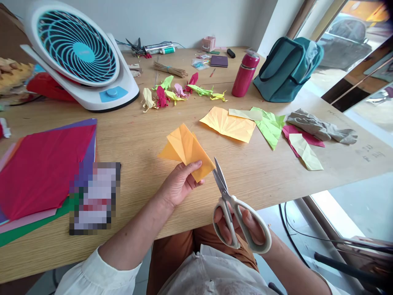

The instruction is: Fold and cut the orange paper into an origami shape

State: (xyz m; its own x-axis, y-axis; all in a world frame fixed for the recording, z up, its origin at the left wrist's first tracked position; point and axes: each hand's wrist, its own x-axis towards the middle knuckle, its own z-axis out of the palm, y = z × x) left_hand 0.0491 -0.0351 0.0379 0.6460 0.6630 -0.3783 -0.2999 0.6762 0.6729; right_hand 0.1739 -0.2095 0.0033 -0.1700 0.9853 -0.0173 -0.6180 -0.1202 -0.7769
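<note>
My left hand [179, 184] pinches a folded orange paper [186, 149] by its lower edge and holds it just above the wooden table [260, 172]. My right hand [242, 223] has its fingers through the white handles of a pair of scissors [229, 200]. The blades are nearly closed and their tip points up at the paper's lower right corner. Beyond them lie a creased orange sheet [229, 123], a green folded sheet [270, 127] and pink and pale yellow pieces [303, 149].
A white and teal fan [78, 51] stands at the back left. Several small folded paper figures [178, 94] lie mid-table. A stack of coloured sheets [43, 172] sits left. A red bottle [244, 76], teal bag [287, 67] and grey cloth [321, 127] are right.
</note>
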